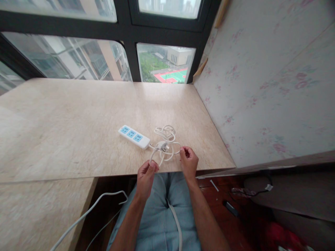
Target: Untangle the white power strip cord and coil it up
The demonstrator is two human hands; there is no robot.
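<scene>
A white power strip with blue socket faces lies at a slant on the stone sill. From its right end runs a white cord, looped loosely beside it, with the plug resting among the loops. My left hand, at the sill's front edge, pinches one loop of the cord between thumb and fingers. On the other side of the tangle, my right hand has its fingers closed on another part of the loop. Both hands sit just nearer to me than the plug.
Beyond the beige stone sill stand dark-framed windows. A flowered wall bounds the right side. A white cable hangs at lower left. On the floor at right lie a black object and a dark cord.
</scene>
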